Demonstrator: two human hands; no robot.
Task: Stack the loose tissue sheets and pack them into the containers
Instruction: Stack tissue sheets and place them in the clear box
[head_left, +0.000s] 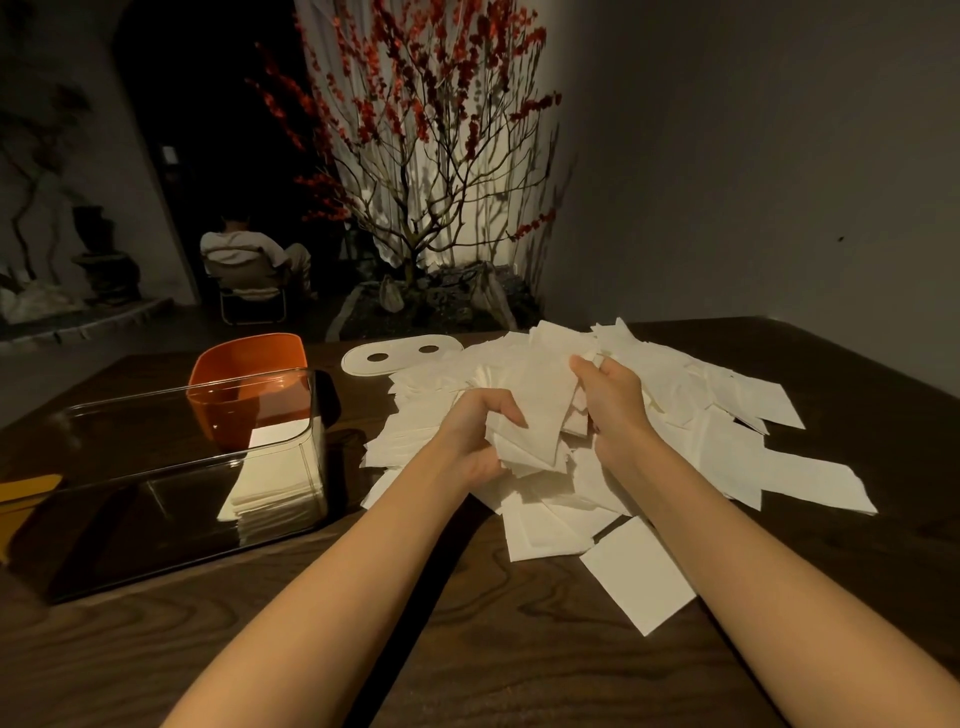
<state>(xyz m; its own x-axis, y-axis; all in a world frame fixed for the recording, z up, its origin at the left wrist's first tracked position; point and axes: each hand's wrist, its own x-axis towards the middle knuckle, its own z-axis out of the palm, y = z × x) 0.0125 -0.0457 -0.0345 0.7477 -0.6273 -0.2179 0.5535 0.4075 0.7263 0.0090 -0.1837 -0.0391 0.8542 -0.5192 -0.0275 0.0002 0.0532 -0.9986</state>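
Note:
A wide heap of loose white tissue sheets (691, 415) covers the middle and right of the dark wooden table (467, 649). Over the heap, both hands hold one bunch of sheets (540, 410). My left hand (480, 436) grips its lower left edge with curled fingers. My right hand (610, 395) grips its upper right side. To the left lies a clear rectangular container (171, 415) with a neat stack of tissues (275, 483) in its right end. Behind it stands an orange container (244, 374).
A white lid with two holes (402, 356) lies behind the heap. A yellow object (26, 499) sits at the left edge. One single sheet (636, 574) lies nearest me. Beyond the table are a red-flowered branch arrangement (421, 156) and a seated person (249, 260).

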